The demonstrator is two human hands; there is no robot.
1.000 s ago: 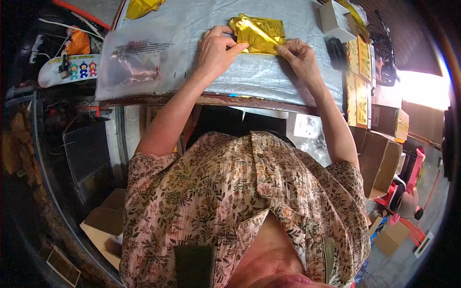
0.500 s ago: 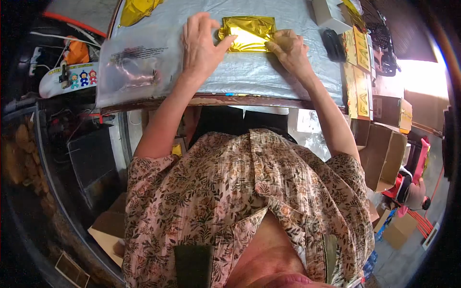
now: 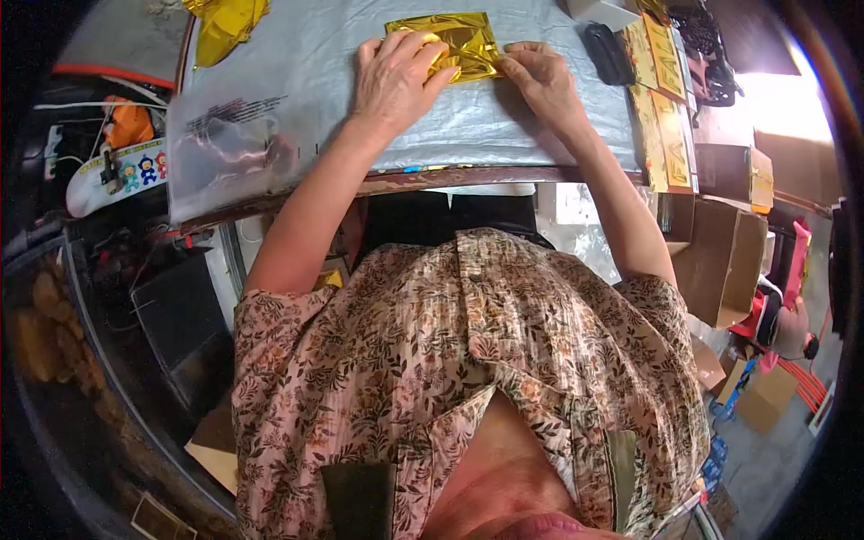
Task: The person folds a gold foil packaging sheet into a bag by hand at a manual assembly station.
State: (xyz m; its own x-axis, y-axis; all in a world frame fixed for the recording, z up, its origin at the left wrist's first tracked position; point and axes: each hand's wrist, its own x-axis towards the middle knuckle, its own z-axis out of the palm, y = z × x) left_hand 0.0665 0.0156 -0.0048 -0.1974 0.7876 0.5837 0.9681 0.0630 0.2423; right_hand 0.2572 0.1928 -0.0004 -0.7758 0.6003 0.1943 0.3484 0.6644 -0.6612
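Observation:
A shiny gold foil packet (image 3: 468, 43), folded into a rough rectangle with creases, lies on the silvery covered table. Across its left part rests my left hand (image 3: 396, 83), fingers slightly bent and the thumb apart near the lower edge. My right hand (image 3: 545, 88) is at the lower right corner of the foil, thumb and forefinger pinched together there. A clear plastic bag (image 3: 229, 148) with dark print lies flat to the left of my left forearm.
More crumpled gold foil (image 3: 225, 29) lies at the table's far left. Along the right side are a black object (image 3: 607, 54), a white box (image 3: 605, 11) and yellow printed cartons (image 3: 661, 126). Open cardboard boxes (image 3: 720, 261) stand on the right, beyond the table edge (image 3: 504, 175).
My left hand has moved right onto the foil, its fingers now lying over it. The view has shifted slightly, and the foil appears turned a little. The right hand stays at the foil's right corner.

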